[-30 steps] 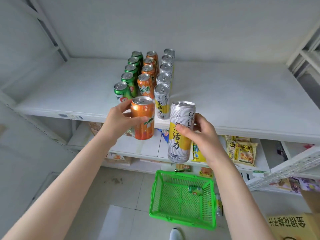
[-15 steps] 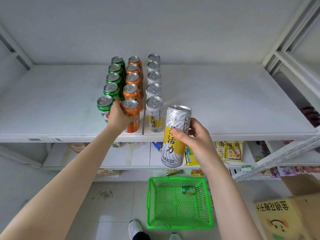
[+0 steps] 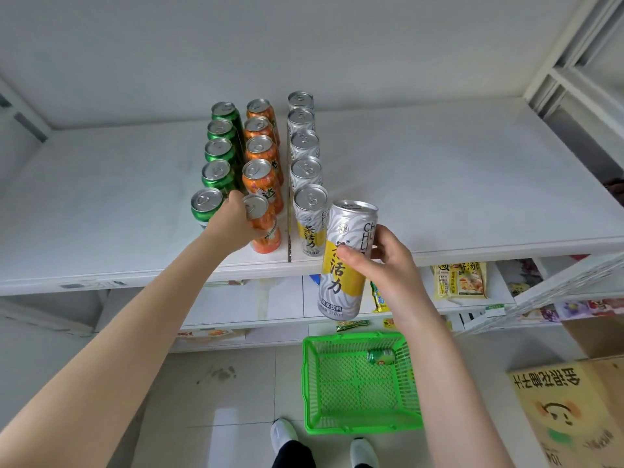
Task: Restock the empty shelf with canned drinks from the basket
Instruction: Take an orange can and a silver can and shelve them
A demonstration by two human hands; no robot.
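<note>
Three rows of cans stand on the white shelf (image 3: 439, 184): green cans (image 3: 216, 173) on the left, orange cans (image 3: 261, 173) in the middle, tall silver cans (image 3: 305, 170) on the right. My left hand (image 3: 233, 221) grips an orange can (image 3: 265, 228) that stands at the front of the orange row. In front of the shelf edge my right hand (image 3: 385, 265) holds a tall silver and yellow can (image 3: 344, 261) upright. On the floor below sits a green basket (image 3: 361, 423) with one green can (image 3: 381, 357) lying in it.
A lower shelf (image 3: 270, 305) carries yellow snack packets (image 3: 461, 276). A cardboard box (image 3: 574, 410) stands at the right on the floor. White metal racking (image 3: 574, 62) rises at the right. My shoes (image 3: 283, 434) are on the tiled floor beside the basket.
My left hand has carried the orange can from in front of the shelf onto it, at the front of the orange row. The silver can in my right hand has barely moved.
</note>
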